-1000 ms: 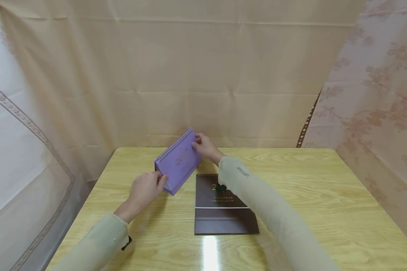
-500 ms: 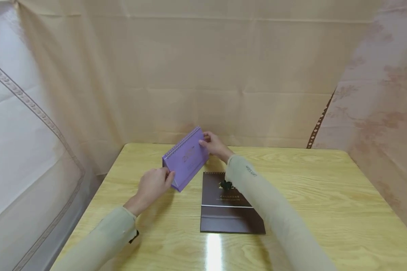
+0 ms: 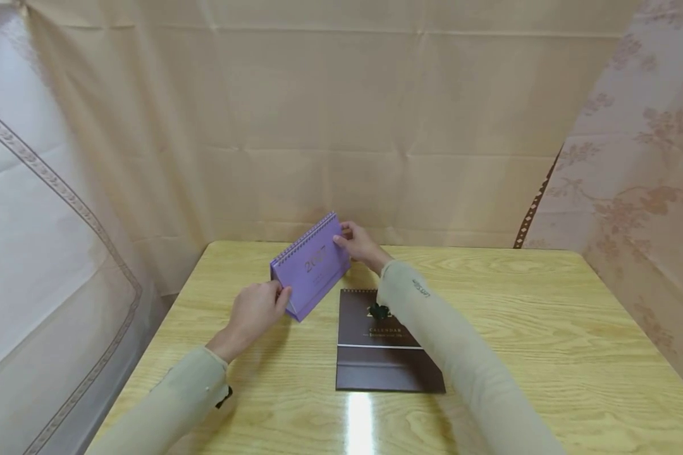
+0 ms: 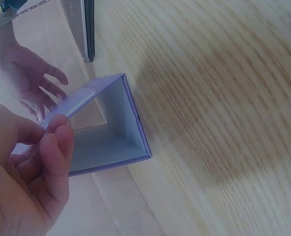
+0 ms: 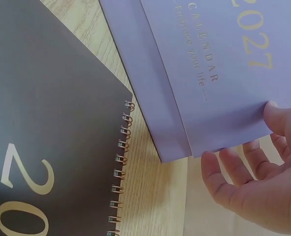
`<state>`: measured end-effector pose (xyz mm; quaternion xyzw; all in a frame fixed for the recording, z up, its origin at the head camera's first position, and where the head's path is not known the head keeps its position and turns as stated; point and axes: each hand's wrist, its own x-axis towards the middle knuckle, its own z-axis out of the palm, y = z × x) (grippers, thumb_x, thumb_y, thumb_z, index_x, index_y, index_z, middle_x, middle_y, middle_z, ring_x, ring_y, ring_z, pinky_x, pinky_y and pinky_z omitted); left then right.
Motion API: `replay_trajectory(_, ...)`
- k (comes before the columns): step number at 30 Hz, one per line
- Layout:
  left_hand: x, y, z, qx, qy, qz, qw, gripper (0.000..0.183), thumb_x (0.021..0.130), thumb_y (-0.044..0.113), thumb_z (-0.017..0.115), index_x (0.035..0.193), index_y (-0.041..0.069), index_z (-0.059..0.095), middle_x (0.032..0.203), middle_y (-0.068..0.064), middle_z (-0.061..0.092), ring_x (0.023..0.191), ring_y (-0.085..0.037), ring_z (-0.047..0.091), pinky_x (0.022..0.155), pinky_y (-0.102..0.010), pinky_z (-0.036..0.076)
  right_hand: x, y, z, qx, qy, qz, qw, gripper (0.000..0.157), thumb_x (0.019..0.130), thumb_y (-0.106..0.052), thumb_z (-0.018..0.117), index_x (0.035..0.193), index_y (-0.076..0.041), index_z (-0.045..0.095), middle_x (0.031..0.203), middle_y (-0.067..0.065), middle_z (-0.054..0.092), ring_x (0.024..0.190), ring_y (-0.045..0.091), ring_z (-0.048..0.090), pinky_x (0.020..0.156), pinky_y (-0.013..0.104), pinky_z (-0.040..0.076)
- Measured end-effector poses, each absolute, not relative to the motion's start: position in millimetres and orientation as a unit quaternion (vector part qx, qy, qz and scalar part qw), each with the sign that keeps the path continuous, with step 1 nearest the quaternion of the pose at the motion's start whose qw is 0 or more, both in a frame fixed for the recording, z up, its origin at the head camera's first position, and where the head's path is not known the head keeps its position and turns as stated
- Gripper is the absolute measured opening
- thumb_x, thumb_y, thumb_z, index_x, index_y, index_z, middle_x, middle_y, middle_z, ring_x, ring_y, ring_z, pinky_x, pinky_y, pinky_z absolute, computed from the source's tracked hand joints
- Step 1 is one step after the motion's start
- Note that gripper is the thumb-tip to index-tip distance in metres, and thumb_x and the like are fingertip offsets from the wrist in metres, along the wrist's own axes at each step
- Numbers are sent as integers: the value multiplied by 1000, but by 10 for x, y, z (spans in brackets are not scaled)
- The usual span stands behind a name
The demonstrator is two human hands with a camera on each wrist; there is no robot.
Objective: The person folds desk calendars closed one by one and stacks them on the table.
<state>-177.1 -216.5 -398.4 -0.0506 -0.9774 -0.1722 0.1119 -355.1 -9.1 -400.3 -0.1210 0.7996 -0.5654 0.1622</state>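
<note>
A purple 2027 desk calendar [image 3: 313,268] stands folded as a triangular stand, turned at an angle on the wooden table. My left hand [image 3: 254,316] pinches its near left edge; in the left wrist view the thumb and fingers [image 4: 59,142] close on one panel, and the hollow inside shows. At the far right edge is my right hand [image 3: 364,245], its thumb on the front cover and its other fingers curled behind the side, as the right wrist view shows. A dark brown desk calendar [image 3: 375,368] lies flat in front, partly covered by my right sleeve.
The wooden table [image 3: 518,316] reaches back to a beige curtain [image 3: 319,114]. Patterned cloth [image 3: 649,189] hangs on the right and white cloth [image 3: 40,240] on the left. A bright reflection lies near the front.
The head view has shifted slightly, so everything appears a little farther right than a second ago. Both hands keep their hold on the purple calendar, which has hardly moved on the table.
</note>
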Motion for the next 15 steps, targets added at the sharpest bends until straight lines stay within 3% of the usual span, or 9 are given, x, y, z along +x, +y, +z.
replay_trajectory(15, -1762, -2158, -3949, -41, -978, -183, 87, 32, 102, 25, 62, 79, 3, 66, 56, 2, 50, 45, -9, 42, 42, -23, 29, -3560, -78, -4003, -118, 801, -564, 163, 43, 105, -18, 58, 145, -6, 47, 141, 22, 52, 122, 35, 54, 98, 58, 48)
